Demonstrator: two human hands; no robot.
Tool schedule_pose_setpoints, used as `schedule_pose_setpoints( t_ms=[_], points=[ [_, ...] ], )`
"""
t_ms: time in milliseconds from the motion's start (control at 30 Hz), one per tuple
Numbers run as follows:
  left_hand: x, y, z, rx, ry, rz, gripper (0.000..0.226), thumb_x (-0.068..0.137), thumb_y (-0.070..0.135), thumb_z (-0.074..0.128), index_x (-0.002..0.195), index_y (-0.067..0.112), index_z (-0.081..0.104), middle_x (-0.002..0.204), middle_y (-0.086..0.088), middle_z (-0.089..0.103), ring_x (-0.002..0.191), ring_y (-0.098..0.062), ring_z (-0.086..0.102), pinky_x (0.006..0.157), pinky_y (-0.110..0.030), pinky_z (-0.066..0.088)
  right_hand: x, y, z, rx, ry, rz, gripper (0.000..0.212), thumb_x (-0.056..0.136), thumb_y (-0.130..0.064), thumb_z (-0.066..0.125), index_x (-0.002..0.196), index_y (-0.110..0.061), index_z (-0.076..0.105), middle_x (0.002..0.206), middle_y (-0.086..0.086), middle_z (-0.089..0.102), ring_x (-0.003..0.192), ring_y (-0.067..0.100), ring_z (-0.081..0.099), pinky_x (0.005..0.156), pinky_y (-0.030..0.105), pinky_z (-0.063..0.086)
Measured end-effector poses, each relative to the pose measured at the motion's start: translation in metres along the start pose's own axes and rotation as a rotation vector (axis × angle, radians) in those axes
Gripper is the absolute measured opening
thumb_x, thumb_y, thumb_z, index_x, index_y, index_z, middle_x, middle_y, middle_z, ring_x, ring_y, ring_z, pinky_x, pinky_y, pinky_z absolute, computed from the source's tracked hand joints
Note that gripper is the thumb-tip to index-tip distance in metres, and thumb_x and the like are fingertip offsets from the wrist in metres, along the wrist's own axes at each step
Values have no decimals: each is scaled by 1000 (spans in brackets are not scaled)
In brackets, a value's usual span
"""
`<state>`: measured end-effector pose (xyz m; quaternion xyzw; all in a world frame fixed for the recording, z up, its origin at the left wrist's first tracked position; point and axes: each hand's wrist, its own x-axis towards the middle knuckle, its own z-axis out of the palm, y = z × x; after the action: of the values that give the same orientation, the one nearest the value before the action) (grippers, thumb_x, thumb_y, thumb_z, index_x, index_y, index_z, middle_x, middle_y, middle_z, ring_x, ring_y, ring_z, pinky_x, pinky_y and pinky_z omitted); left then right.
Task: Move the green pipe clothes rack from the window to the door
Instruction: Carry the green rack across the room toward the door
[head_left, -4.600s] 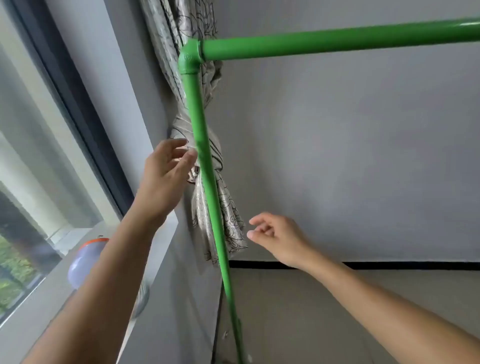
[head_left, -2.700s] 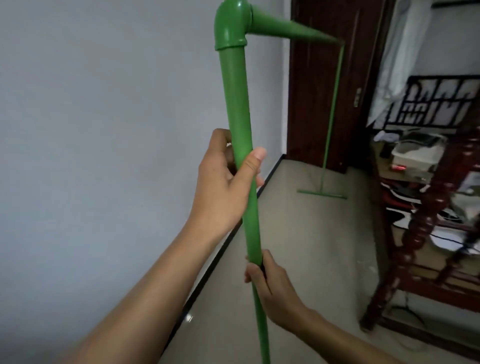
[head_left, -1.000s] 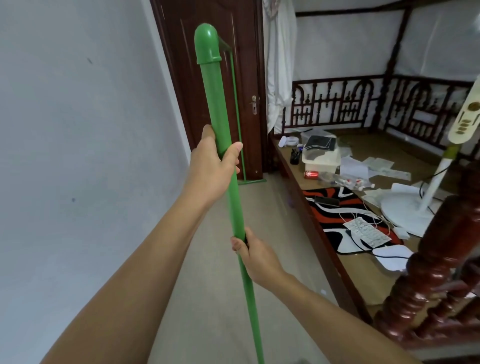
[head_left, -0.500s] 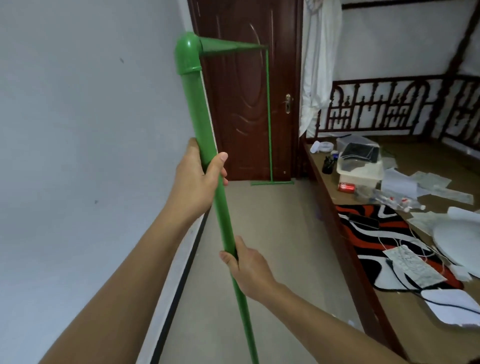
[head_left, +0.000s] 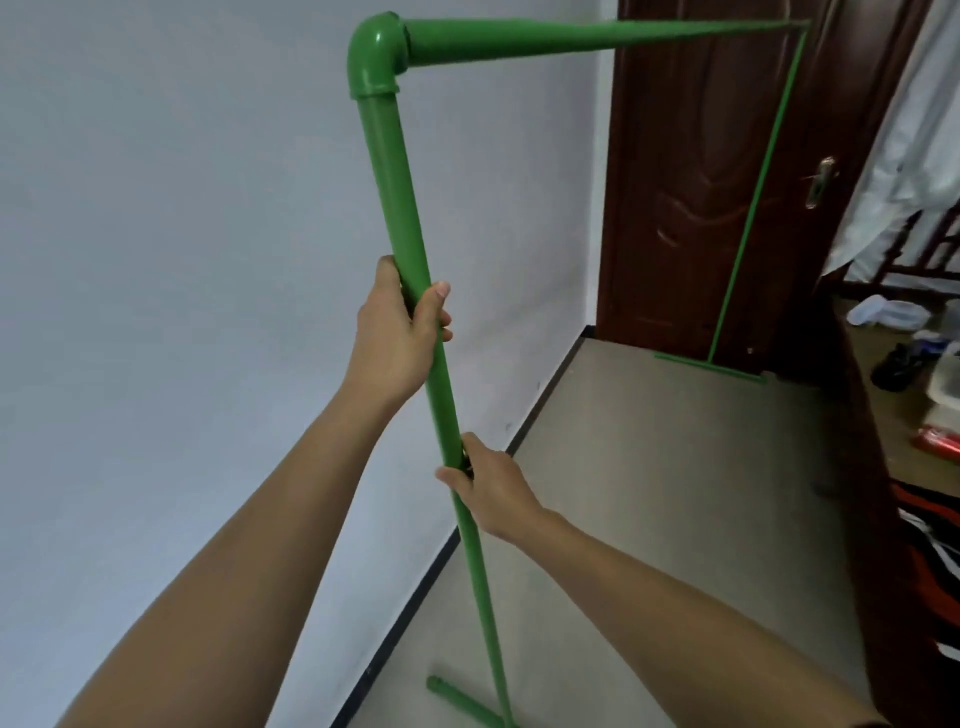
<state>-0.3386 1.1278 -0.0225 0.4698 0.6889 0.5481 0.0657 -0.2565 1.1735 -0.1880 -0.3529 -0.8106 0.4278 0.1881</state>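
Lower centre of the frame: near foot of the rack, a short crossbar low over the floor; touching or just lifted, cannot tell. Above it, right hand clamped round the near post from the right, at mid-frame. Higher up, left hand clamped on the same post, thumb across the front, fingers hidden behind. Post tilted slightly, top leaning left. Upper centre: elbow joint, then the top bar running away to the upper right. Far post dropping to a far foot on the floor just before the door, right of the grey wall.

Step in hand, judging by this: last stretch of the carry, far end already at the door, near end well short of it. Next move likely calls for swinging or walking the near end in line, keeping both grips firm, then setting both feet flat before letting go.
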Motion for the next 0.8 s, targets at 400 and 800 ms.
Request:
schedule_pose_setpoints(
  t_ms=[400,800],
  points=[
    [98,-86,-64,64,39,-16,28,96,35,44,106,9,43,84,-11,66,75,-24,71,74,-40,58,118,-46,70,-75,-23,-54,23,92,-43,53,93,-24,41,69,1,57,70,29,63,69,48,57],
    [97,-95,-56,31,61,64,22,97,34,40,104,12,41,74,0,58,71,-22,67,73,-42,58,121,-33,71,-159,-39,-125,32,94,-49,44,101,-18,44,71,8,62,65,31,62,62,49,56]
  ],
)
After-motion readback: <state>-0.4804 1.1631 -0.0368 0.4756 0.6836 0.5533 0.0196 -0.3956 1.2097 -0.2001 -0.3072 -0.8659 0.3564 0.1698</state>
